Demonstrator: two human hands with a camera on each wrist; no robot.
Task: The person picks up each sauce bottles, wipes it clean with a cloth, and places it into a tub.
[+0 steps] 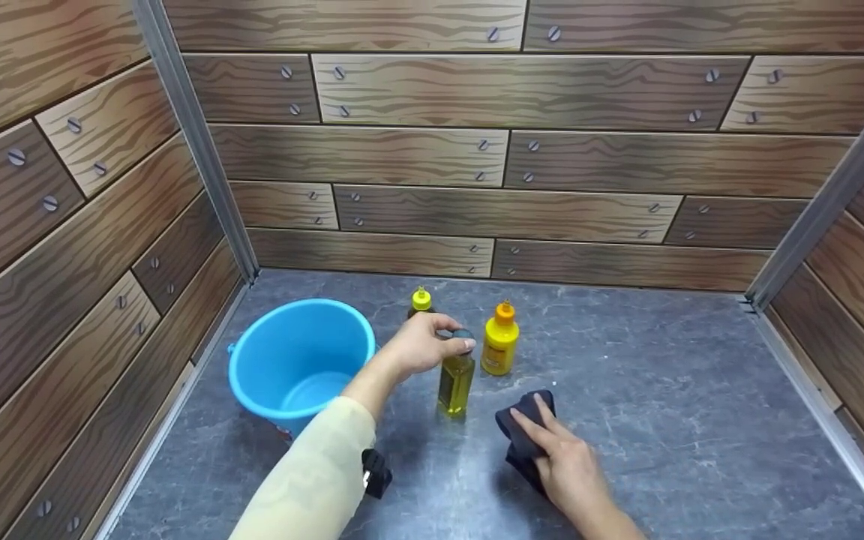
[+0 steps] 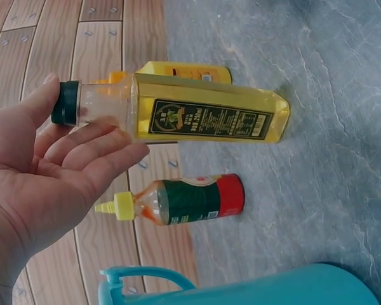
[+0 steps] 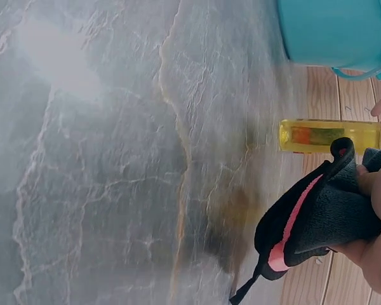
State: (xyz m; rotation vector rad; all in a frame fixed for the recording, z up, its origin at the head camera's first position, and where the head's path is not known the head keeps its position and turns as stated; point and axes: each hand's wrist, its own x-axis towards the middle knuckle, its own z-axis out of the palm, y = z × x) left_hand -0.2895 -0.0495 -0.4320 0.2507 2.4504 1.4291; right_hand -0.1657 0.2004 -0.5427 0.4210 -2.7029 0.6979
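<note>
Pale sleeve point(image 1: 308, 480) nearest, I see the left hand point(image 1: 424, 345) pinching an oil bottle point(image 1: 457, 384) by its cap point(image 2: 65, 103). Right hand point(image 1: 576, 471) grips dark cloth point(image 1: 518, 427).

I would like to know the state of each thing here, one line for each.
Oil bottle: capped, roughly upright; whether lifted, cannot tell.
Dark cloth: bunched.
Left hand: holding the oil bottle near its cap.
Right hand: gripping the dark cloth.
Sauce bottle with yellow nozzle cap: standing upright, cap on.
Yellow bottle with orange nozzle cap: standing upright, cap on.
Blue bucket: upright, open-topped.
</note>
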